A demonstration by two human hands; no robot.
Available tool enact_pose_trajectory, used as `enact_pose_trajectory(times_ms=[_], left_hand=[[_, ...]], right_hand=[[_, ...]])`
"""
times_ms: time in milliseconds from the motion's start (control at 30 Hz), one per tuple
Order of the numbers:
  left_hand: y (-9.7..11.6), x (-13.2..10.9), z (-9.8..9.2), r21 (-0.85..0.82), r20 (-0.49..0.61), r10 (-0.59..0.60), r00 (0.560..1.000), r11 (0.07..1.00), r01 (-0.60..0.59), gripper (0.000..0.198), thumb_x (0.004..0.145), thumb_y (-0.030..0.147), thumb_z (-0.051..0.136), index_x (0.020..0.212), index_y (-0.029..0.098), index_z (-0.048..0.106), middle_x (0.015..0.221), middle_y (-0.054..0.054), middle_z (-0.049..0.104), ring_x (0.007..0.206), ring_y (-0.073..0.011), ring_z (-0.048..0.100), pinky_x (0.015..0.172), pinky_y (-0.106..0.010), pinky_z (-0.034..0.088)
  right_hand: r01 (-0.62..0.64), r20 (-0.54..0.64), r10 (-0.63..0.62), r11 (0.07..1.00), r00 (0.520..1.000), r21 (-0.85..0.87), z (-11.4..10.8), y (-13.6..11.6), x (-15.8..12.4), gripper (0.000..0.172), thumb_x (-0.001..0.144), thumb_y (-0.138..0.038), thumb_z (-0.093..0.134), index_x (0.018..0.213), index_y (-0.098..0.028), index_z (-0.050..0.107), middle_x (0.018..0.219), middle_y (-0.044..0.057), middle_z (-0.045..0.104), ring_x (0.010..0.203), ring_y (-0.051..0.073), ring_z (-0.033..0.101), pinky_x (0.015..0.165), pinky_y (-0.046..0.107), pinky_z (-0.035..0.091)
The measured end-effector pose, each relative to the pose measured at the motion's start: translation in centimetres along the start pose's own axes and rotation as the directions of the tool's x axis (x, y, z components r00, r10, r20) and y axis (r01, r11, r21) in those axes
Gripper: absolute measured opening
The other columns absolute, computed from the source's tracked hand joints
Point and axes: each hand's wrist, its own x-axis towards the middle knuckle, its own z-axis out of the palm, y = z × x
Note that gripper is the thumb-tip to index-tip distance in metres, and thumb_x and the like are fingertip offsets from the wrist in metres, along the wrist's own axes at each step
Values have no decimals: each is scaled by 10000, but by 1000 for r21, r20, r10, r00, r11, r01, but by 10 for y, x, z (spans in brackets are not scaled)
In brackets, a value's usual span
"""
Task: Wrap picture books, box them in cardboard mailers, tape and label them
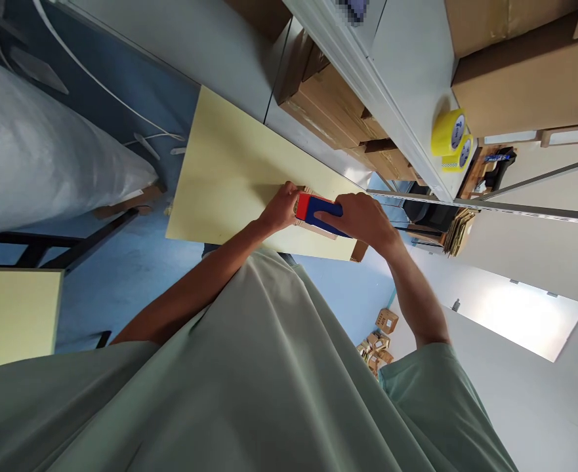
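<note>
Right grip [365,219] around likely dispenser [315,211], tabletop [229,177] stretching leftward, edge near

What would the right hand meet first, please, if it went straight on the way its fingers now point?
The right hand, with the blue-and-red object it holds, would probably meet the left hand first, just past the red end; depth there is unclear.

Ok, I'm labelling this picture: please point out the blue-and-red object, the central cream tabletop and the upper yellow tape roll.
Blue-and-red object [323,208]: head view, blue part.
Central cream tabletop [224,177]: head view, bare surface.
Upper yellow tape roll [445,133]: head view, outer side.
</note>
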Motion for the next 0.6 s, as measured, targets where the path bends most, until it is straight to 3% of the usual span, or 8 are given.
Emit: enact_pose_trajectory(times_ms=[100,300,467,600], left_hand=[[2,0,-3,23,30,-16,999,1000,16,426,894,239,835,1309,214,741,1300,-141,662,1289,-344,665,1149,-489,617],[7,-3,-9,43,51,-85,995,996,83,587,873,215,859,1442,217,714,1395,-124,623,1283,-322,683,1175,-498,612],[5,-8,-12,50,86,-53,995,998,49,602,900,197,845,1482,249,699,1423,-119,622,1328,-318,664,1208,-496,596],[5,-11,-16,87,87,-45,995,996,38,580,926,226,856,1486,256,705,1428,-116,633,1364,-338,658,1242,-537,570]], right_hand=[[-5,0,5,1000,1000,-16,-2,3,4,606,1118,-710,557,1103,-156,802,998,165,803,933,310,733,781,358,438],[-60,7,60,998,998,22,9,34,9,607,1125,-710,541,1024,-168,795,917,149,777,895,294,721,763,358,436],[-128,105,113,981,988,147,51,69,24,619,1123,-732,544,969,-186,792,895,134,782,826,269,717,713,354,438],[-121,141,89,964,986,236,88,83,41,610,1104,-747,594,1005,-182,800,981,147,822,848,258,740,701,336,444]])
